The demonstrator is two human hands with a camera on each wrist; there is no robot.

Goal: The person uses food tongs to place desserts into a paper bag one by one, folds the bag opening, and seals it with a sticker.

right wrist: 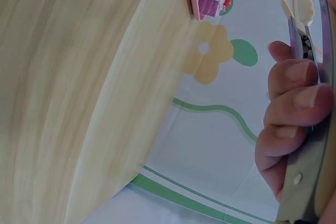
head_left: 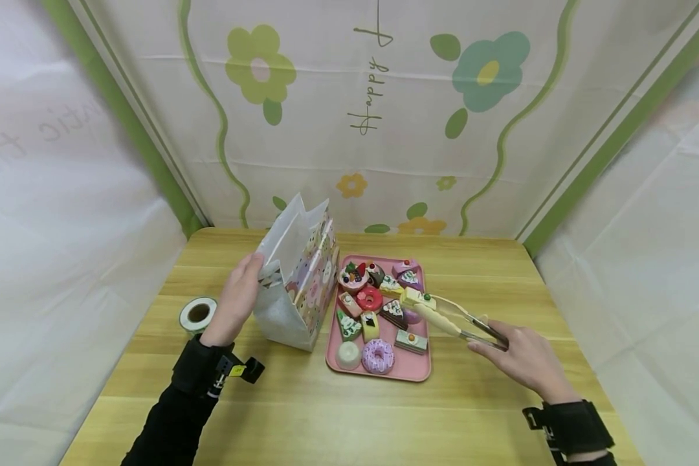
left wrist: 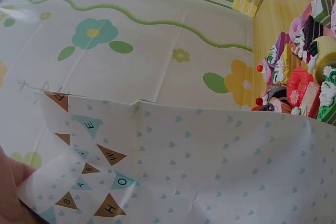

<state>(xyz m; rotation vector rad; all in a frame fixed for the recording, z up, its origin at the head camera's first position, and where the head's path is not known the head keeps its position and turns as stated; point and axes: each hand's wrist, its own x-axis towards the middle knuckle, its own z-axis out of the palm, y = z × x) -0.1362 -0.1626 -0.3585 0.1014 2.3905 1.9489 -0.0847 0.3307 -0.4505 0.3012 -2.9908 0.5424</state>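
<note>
My right hand (head_left: 527, 359) grips a pair of tongs (head_left: 439, 320) with metal handles and cream-coloured tips. Between those tips is a small yellow toy cake slice (head_left: 415, 298) with a green ball on top, held above the pink tray (head_left: 417, 374). At the upper edge of an open-topped paper bag (head_left: 282, 323), my left hand (head_left: 237, 301) holds the bag's near left side. The bag stands upright, printed with hearts and small lettered pennants in the left wrist view. Its inside bottom is hidden.
On the tray lie several toy sweets, among them a purple doughnut (head_left: 378, 356), a red doughnut (head_left: 369, 299) and a layered slice (head_left: 411, 342). A roll of stickers or tape (head_left: 198, 314) lies left of my left hand. A printed cloth (head_left: 349, 149) hangs behind the wooden table (head_left: 326, 421).
</note>
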